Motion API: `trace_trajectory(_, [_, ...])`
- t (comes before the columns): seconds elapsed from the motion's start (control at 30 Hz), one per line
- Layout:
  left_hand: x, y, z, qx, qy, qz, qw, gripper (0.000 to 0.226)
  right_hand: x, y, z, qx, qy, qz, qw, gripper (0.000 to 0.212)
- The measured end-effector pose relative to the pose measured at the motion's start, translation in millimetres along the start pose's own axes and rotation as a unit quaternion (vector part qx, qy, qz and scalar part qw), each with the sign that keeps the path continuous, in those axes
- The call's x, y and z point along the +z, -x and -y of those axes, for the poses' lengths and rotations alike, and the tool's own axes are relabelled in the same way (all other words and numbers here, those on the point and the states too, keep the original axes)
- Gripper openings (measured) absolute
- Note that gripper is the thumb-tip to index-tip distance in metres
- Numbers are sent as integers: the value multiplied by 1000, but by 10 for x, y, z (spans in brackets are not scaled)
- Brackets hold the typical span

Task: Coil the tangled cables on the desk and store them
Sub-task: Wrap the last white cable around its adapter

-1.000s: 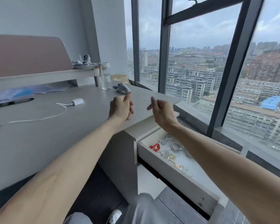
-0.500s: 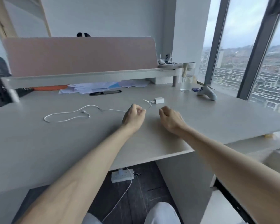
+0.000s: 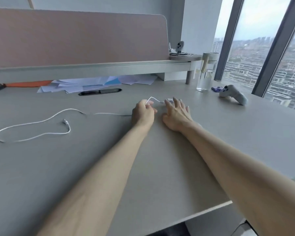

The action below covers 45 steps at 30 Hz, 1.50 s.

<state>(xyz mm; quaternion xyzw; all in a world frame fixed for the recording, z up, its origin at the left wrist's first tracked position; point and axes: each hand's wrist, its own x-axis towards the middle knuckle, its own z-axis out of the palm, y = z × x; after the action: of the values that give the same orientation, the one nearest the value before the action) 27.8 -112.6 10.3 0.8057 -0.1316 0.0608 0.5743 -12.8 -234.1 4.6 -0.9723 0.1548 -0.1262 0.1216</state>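
- Left hand (image 3: 143, 113): curled, pinching white cable (image 3: 68, 109) between thumb and fingertips, mid-counter, far side.
- Right hand (image 3: 176, 113): fingers straight and spread, nothing gripped, palm down just right of left hand. Fingertips at the small white adapter (image 3: 169, 100), which is mostly hidden; cannot tell whether touching.
- Short arch of cable raised off the counter (image 3: 169, 167) between the pinch and the adapter.
- Rest of cable flat on the counter, running left from the left hand into one loose open loop near the left edge of view. Free plug (image 3: 65, 121) lying inside the loop.
- Open room: wide bare counter near side and between the forearms. Bare strip right of the right hand out to the controller.
- Edges: near counter edge visible lower right. Far side closed by raised shelf (image 3: 109, 67) and pink divider panel (image 3: 75, 36). Right side ends at the window (image 3: 262, 48).
- Count: 1 cable, 1 adapter, 1 plug end, 2 hands.
- Also: 1 clear bottle (image 3: 203, 79) and 1 white game controller (image 3: 233, 96) far right, well apart from the cable. 1 heap of papers (image 3: 92, 82) under the shelf, 1 dark grommet slot (image 3: 100, 91) just in front of it.
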Motion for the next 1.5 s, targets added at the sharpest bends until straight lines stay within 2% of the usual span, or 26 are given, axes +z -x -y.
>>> trace_trajectory(0.1, [-108, -3, 55, 10, 62, -41, 997, 37, 15, -98, -34, -7, 5, -37, 999, 49])
trace_trajectory(0.23, [-390, 84, 69, 11, 79, -61, 995, 30, -3, -32, 20, -27, 1, -88, 996, 32])
trace_trajectory(0.4, [-857, 333, 155, 59, 61, -14, 996, 14, -33, 93, 109, -71, 11, -101, 992, 25])
trace_trajectory(0.6, [-1304, 431, 305, 32, 46, -1, 998, 30, 33, 243, 530, -175, 0, -154, 973, 28])
trace_trajectory(0.67, [-1402, 476, 335, 16, 49, 46, 998, 30, 53, 282, 743, -180, -50, -175, 967, 27])
trace_trajectory(0.77, [-1537, 515, 349, -17, 125, 95, 988, 29, 98, 337, 1119, -138, -141, -187, 962, 27])
trace_trajectory(0.87, [-1565, 513, 338, -24, 173, 109, 979, 30, 185, 314, 1440, -112, -247, -157, 950, 31])
trace_trajectory(0.93, [-1548, 506, 350, -5, 162, 123, 979, 29, 212, 265, 1549, -80, -372, -126, 916, 32])
trace_trajectory(1.03, [-1587, 452, 372, 9, 151, 142, 978, 30, 251, 210, 1544, -70, -514, -25, 854, 35])
trace_trajectory(1.17, [-1601, 398, 374, -10, 156, 158, 975, 33, 204, 220, 1498, -103, -576, 115, 803, 17])
trace_trajectory(1.2, [-1595, 407, 364, -10, 154, 155, 976, 34, 172, 218, 1504, -98, -586, 133, 793, 11])
trace_trajectory(1.27, [-1589, 409, 359, -3, 149, 143, 978, 33, 90, 228, 1521, -66, -611, 148, 775, 15])
trace_trajectory(1.33, [-1598, 386, 387, 6, 140, 125, 982, 33, 51, 227, 1497, -54, -623, 168, 762, 17])
trace_trajectory(1.4, [-1616, 360, 423, 19, 109, 109, 988, 32, 30, 251, 1466, -57, -607, 168, 775, 14])
trace_trajectory(1.5, [-1630, 351, 428, 15, 70, 97, 993, 28, 28, 268, 1461, -44, -595, 99, 796, 20])
